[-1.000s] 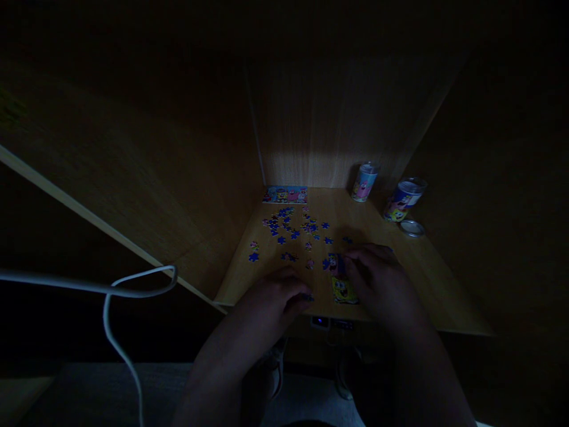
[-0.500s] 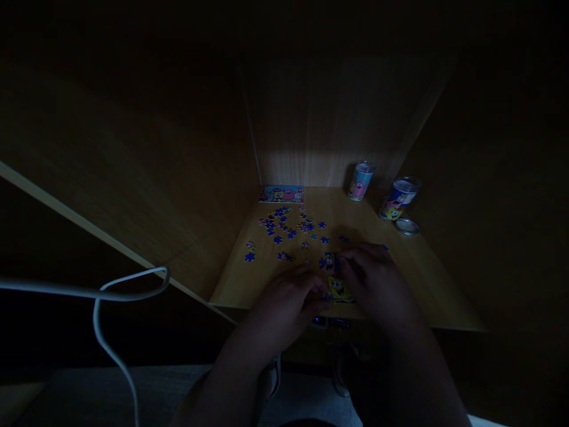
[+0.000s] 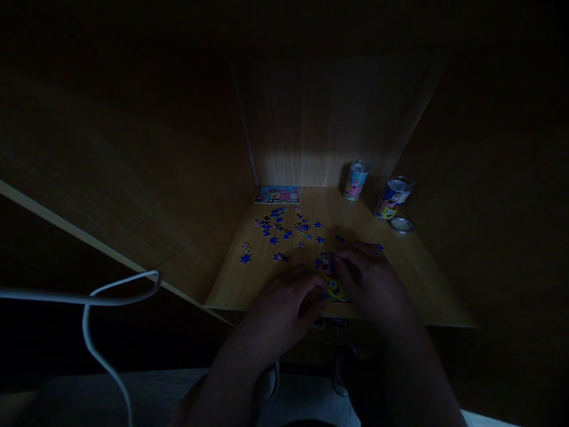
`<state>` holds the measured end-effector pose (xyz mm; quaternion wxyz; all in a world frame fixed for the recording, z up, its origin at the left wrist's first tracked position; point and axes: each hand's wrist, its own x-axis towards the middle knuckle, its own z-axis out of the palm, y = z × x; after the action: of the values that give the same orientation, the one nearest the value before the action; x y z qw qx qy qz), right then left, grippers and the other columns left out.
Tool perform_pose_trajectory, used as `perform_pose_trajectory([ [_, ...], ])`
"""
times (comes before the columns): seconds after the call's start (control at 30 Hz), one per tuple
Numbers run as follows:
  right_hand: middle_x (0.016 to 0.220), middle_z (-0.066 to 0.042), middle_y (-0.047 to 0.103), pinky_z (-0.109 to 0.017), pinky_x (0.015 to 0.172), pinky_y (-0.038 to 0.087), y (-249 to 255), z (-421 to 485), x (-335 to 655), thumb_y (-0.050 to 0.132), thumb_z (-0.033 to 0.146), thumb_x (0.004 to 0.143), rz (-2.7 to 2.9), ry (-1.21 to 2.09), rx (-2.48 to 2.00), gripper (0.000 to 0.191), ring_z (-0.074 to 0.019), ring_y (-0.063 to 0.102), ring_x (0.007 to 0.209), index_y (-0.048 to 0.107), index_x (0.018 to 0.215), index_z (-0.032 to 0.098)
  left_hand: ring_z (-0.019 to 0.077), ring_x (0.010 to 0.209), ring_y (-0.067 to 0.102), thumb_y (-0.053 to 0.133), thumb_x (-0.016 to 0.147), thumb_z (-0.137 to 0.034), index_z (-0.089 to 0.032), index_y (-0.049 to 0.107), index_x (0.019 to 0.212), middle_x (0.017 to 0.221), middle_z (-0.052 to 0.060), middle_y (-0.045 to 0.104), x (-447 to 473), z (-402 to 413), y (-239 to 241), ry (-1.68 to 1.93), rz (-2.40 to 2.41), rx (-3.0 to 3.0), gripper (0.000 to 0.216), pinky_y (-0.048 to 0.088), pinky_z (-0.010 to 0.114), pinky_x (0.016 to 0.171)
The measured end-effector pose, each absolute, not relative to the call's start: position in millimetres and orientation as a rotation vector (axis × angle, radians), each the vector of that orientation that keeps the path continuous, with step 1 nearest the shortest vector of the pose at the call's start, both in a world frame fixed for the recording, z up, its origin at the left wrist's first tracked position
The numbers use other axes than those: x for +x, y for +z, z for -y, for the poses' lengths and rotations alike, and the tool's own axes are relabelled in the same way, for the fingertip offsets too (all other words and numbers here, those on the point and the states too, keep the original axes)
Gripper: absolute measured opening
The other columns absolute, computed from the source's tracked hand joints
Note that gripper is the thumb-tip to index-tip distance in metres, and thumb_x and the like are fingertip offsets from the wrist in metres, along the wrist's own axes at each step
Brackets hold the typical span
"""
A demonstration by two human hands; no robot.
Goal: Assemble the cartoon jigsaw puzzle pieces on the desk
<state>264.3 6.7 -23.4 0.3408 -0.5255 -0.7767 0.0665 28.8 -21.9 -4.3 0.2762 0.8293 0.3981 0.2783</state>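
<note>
A partly joined jigsaw puzzle (image 3: 335, 290) with a yellow cartoon face lies near the front edge of the wooden shelf, between my two hands. At its left side, my left hand (image 3: 291, 299) has thumb and forefinger curled in a pinch on the edge. My right hand (image 3: 371, 281) is bent over the right side, its fingertips closed at the upper right part of the puzzle. Whatever small piece either hand may pinch is hidden in the dimness. Just left of the puzzle's top is a loose blue puzzle piece (image 3: 317, 263).
Loose jigsaw pieces (image 3: 278, 226) lie scattered behind my left hand. A picture card (image 3: 278, 194) rests by the back wall. Two picture cans, one pink and blue (image 3: 355, 181) and one blue and yellow (image 3: 393, 198), stand at right beside a round lid (image 3: 402, 225). A white cable (image 3: 106, 302) hangs at left.
The view has shifted slightly, so everything sits a little further left. My left hand's thumb and forefinger have moved slightly on the puzzle's left edge; my right hand keeps its place.
</note>
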Motion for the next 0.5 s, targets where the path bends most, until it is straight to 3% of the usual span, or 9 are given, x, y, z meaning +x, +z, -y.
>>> perform_pose_trajectory([
  [0.23,0.106,-0.008,0.080,-0.046,0.096,0.052,-23.2,-6.9,264.6,0.061,0.027,0.111,2.019,0.205,-1.358,0.018,-0.0288,0.072,0.103,0.075,0.100,0.025,0.0205,0.104,0.069,0.073,0.102,-0.001,-0.021,0.068,0.092,0.104,0.001,0.069,31.4,23.2,3.3,0.674,-1.072,2.257,0.023,0.055,0.034,0.089],
  [0.5,0.104,-0.008,0.080,-0.047,0.097,0.052,-23.4,-7.5,264.2,0.059,0.030,0.112,2.037,0.215,-1.378,0.022,-0.0286,0.070,0.101,0.075,0.099,0.025,0.0216,0.102,0.070,0.073,0.103,-0.001,-0.019,0.069,0.091,0.103,0.002,0.070,32.6,23.9,8.3,0.642,-1.110,2.307,0.022,0.056,0.034,0.085],
])
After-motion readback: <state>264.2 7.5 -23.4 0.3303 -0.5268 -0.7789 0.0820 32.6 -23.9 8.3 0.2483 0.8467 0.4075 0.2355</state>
